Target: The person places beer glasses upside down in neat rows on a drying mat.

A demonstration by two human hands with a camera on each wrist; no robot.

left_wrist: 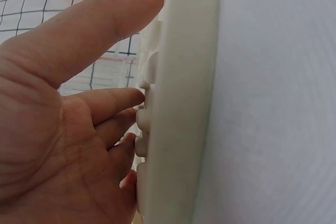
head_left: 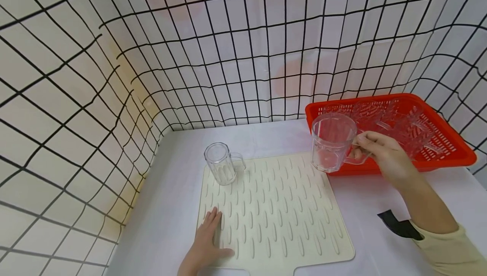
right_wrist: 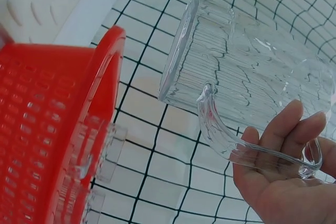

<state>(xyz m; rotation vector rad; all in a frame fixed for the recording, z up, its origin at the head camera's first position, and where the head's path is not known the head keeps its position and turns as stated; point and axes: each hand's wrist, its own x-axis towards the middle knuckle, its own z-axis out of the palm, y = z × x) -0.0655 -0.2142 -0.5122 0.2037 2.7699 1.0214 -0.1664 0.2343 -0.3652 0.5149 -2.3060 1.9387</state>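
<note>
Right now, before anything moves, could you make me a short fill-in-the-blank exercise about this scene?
1. The right hand holds a clear mug by its ____.
2. More mugs lie in a basket coloured ____.
3. The left hand touches a mat bearing exactly ____ standing mug.

Missing words: handle; red; one.

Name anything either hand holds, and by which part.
The right hand holds a clear mug by its handle; the left hand holds nothing, resting on the mat.
</note>
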